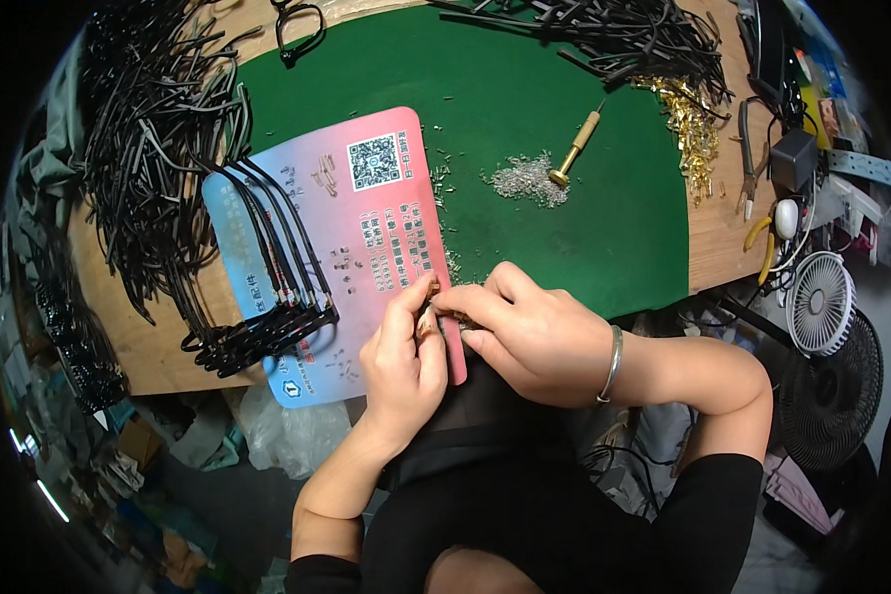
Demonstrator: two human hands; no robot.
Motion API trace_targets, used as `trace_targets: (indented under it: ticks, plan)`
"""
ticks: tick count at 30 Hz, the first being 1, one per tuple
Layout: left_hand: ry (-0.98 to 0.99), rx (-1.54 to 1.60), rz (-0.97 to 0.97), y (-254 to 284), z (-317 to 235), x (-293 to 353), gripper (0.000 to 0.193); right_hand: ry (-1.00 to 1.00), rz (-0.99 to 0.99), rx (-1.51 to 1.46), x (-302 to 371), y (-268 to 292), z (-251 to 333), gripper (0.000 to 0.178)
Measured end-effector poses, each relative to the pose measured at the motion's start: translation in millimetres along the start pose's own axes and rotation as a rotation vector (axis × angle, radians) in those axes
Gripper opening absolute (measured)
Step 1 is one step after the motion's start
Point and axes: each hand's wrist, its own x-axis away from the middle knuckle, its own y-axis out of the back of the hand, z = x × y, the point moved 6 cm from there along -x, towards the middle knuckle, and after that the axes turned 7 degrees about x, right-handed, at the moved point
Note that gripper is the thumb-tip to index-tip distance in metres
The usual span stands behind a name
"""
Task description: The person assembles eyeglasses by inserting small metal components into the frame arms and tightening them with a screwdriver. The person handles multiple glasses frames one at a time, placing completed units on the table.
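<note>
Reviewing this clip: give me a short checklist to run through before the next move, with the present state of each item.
1. Both hands in view: ok. Left hand and right hand meet at the near edge of the pink-blue card.
2. Small part pinched between the fingers: cannot tell what it is; mostly hidden by the fingers.
3. Screwdriver within reach: ok, lying untouched on the green mat.
4. Pile of clear small parts: ok, heaped beside the screwdriver tip.
5. Row of black temple arms: ok, lined up on the card's left side.
</note>
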Motion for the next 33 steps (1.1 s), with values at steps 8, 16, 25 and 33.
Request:
trace_targets:
  ticks: [8,16,25,33]
  plan:
    - [-0.118,-0.083,-0.050,-3,-6,0,0.041,-0.065,0.036,-0.241,-4,-4,-7,0.028]
    - [-0.130,-0.089,-0.026,-2,-5,-2,0.043,-0.334,0.267,-0.695,-9,-8,-13,0.028]
    - [-0.118,-0.087,0.024,-2,-5,-6,0.043,-0.116,0.160,-0.438,-18,-10,-14,0.027]
    - [0.250,0.312,0.134,3,12,-12,0.034,-0.151,0.196,-0.089,-4,0,-9,0.036]
